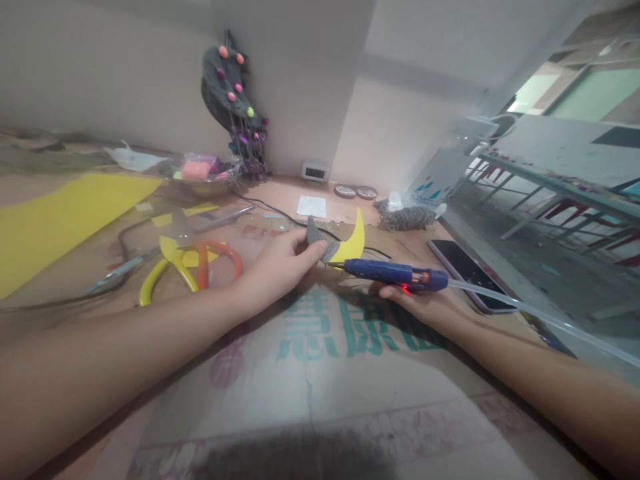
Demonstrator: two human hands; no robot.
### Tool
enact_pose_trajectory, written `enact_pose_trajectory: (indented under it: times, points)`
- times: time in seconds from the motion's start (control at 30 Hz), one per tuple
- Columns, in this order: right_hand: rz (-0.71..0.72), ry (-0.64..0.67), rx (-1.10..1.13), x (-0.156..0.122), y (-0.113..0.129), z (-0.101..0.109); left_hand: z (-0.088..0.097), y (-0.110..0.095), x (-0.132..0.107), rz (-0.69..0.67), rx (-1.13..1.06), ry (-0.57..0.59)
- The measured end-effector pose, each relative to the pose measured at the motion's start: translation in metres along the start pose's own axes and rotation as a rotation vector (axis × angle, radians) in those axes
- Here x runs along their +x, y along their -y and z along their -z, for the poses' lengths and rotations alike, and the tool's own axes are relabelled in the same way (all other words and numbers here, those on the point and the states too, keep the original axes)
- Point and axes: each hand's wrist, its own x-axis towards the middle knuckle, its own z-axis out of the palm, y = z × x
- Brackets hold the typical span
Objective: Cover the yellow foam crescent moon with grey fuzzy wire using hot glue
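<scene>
A yellow crescent moon cutout (353, 243), partly covered in grey yarn at its left end, is pinched between the thumb and fingers of my left hand (293, 257). My right hand (417, 300) grips a blue hot glue gun (383, 272) with a red light glowing underneath. Its nozzle points left and meets the lower edge of the crescent, near where grey gives way to yellow. A long clear glue stick (500, 297) sticks out of the gun's rear. The fingers around the handle are partly hidden.
Pliers with yellow handles (173, 263) and orange-handled scissors (220, 257) lie left of my hands. A phone (470, 275) rests at the right edge; grey yarn (407, 215) lies behind. Yellow sheet (75, 213) spreads at left. A grey crescent with pompoms (225, 87) stands against the wall.
</scene>
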Motion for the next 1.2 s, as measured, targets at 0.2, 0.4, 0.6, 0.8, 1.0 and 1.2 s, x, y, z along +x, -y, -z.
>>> enact_pose_trajectory:
  times: [0.2,0.4,0.6,0.8,1.0,1.2]
  points:
    - [-0.077,0.008,0.033,0.0005,-0.0003,-0.0008,-0.0004,-0.0005,-0.0002,-0.001,-0.026,-0.003]
    - [-0.063,0.031,0.056,0.0032,-0.0058,-0.0032,-0.0005,0.0015,0.0006,-0.003,-0.021,0.0]
    - [-0.062,0.03,0.068,0.0044,-0.0023,-0.0027,-0.0002,-0.0016,-0.0002,0.011,-0.011,0.01]
    - [-0.059,0.035,0.071,0.0045,-0.0013,-0.0023,0.0002,-0.0024,0.0004,0.006,0.0,0.004]
    - [-0.066,0.042,0.034,0.0034,-0.0046,-0.0029,0.0004,-0.0004,0.0007,0.004,-0.002,0.01]
    - [-0.061,0.03,0.078,0.0038,-0.0033,-0.0032,0.0,0.0005,0.0009,0.003,-0.014,0.013]
